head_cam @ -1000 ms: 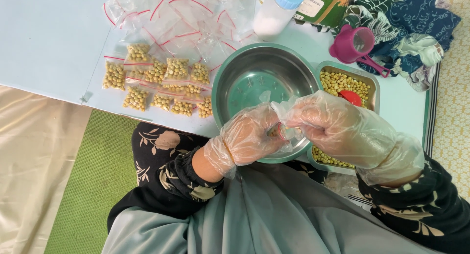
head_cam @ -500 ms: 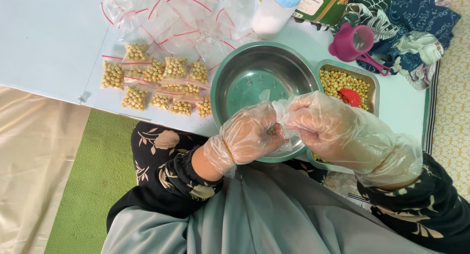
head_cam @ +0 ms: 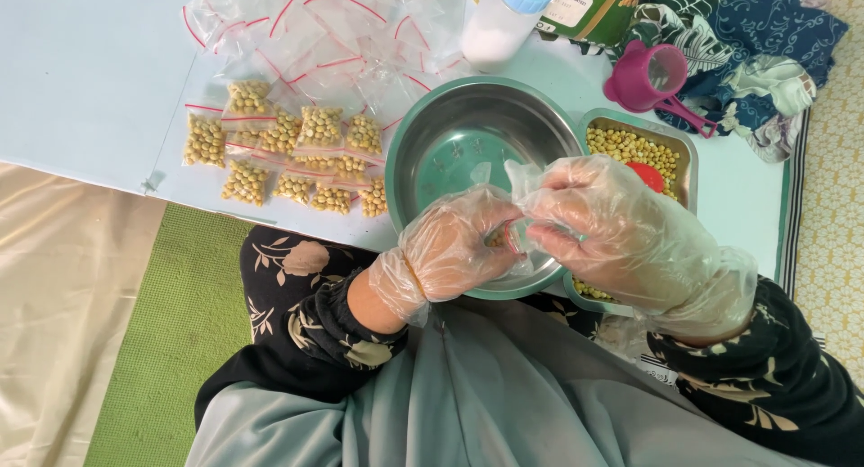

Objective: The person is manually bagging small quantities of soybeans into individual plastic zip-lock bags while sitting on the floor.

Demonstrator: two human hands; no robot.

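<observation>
At the far left of the pale table (head_cam: 81, 80) lay a cluster of filled bags (head_cam: 288, 157), small clear pouches of yellow beans with red seal strips, and behind them a loose heap of empty bags (head_cam: 315, 35). A steel bowl (head_cam: 450, 139) stood just right of the cluster. Over its near rim the left hand (head_cam: 454, 246), in a thin clear glove, had its fingers curled and pressed together, pinching a small bag (head_cam: 504, 237) with a few beans inside. The right hand (head_cam: 621, 229), gloved too, met it there, thumb and fingertips pinching the same bag's top. Behind that hand sat a metal tray (head_cam: 684, 143) of beans with a red scoop (head_cam: 646, 175), and farther back a pink cup (head_cam: 648, 76) and a white bottle (head_cam: 504, 26)
</observation>
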